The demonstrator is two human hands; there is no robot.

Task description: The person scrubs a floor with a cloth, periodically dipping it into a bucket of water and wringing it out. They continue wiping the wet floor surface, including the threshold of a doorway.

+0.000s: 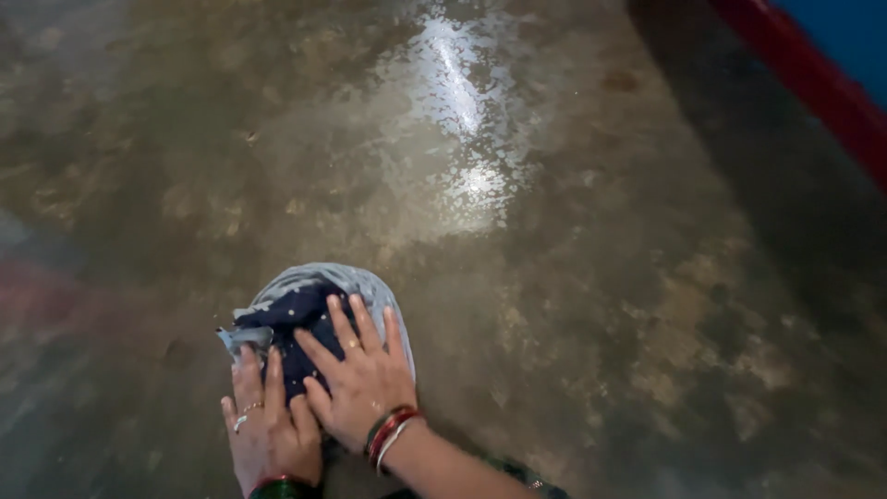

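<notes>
Two bare hands press flat on a bunched wet cloth [309,310], dark blue with pale grey edging, on a wet, mottled brown stone floor [573,277] at the near left of the scene. The right hand [362,379], with red and white bangles at the wrist, lies partly over the left hand [268,430], which wears rings. Light glares off the wet floor farther away, and a red ledge [813,88] borders the far right.

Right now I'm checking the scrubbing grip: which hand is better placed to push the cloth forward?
Probably the right hand: it lies flat across the middle of the wet cloth, while the left hand only touches its near edge.
</notes>
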